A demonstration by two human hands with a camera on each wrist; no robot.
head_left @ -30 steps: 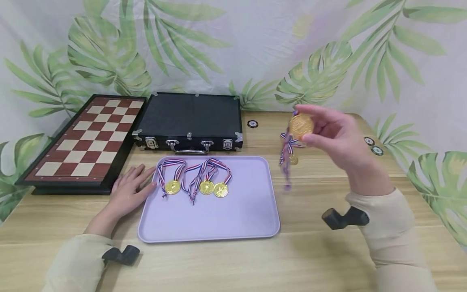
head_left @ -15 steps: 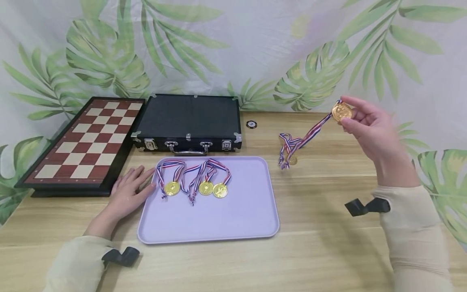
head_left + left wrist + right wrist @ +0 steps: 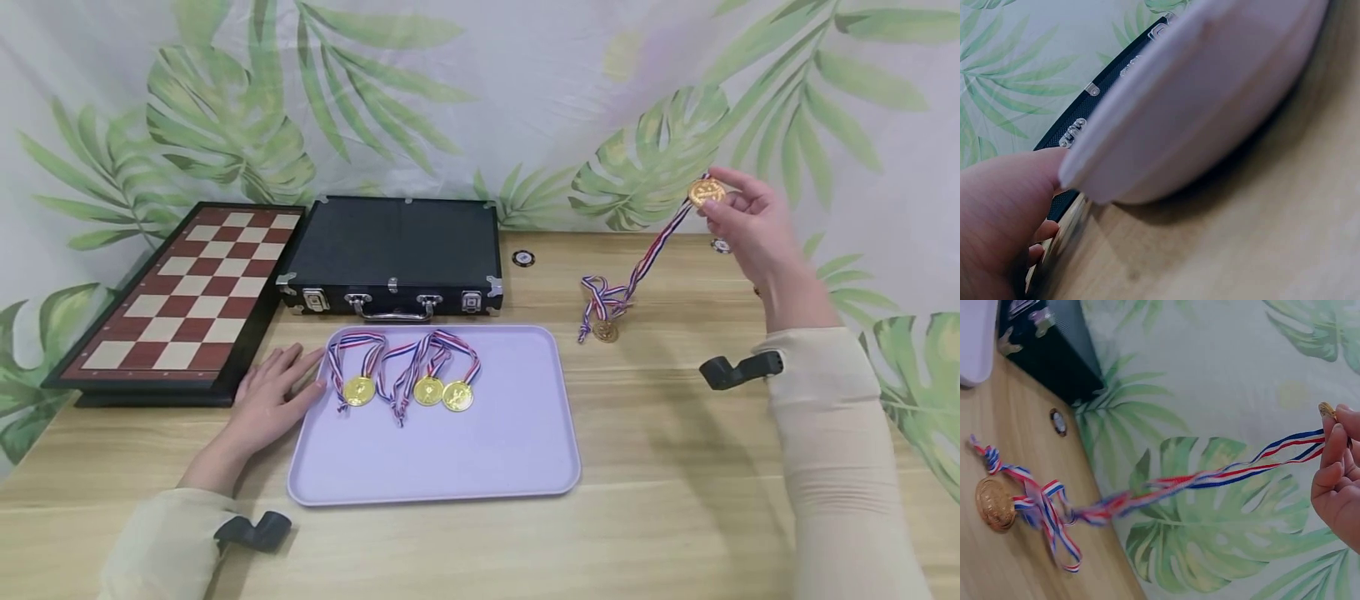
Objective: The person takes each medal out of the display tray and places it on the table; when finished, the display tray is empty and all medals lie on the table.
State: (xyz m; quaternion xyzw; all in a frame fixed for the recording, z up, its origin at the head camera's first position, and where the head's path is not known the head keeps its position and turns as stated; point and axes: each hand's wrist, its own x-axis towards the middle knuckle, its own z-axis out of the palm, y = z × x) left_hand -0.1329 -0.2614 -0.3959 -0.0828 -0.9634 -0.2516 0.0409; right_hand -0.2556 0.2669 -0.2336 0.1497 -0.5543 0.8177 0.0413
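Note:
My right hand (image 3: 753, 221) pinches a gold medal (image 3: 707, 193) between thumb and fingers, raised above the back right of the table. From it a red, white and blue ribbon (image 3: 1229, 469) slants down to a second medal (image 3: 605, 332), which lies on the wood with its own ribbon bunched around it. On the lilac tray (image 3: 510, 450) lie three gold medals (image 3: 359, 391) with striped ribbons. My left hand (image 3: 273, 400) rests flat on the table at the tray's left side, its thumb at the rim, as the left wrist view also shows.
A black case (image 3: 397, 250) with metal corners stands behind the tray. Left of it is a chessboard box (image 3: 195, 292). One poker chip (image 3: 523, 258) lies right of the case, another chip (image 3: 720, 246) behind my right hand. A leaf-print cloth (image 3: 525, 100) hangs along the back.
My right hand has moved right and up with the medal. Its ribbon, dangling a second ago, now stretches toward the medal on the table. The left hand has stayed in place.

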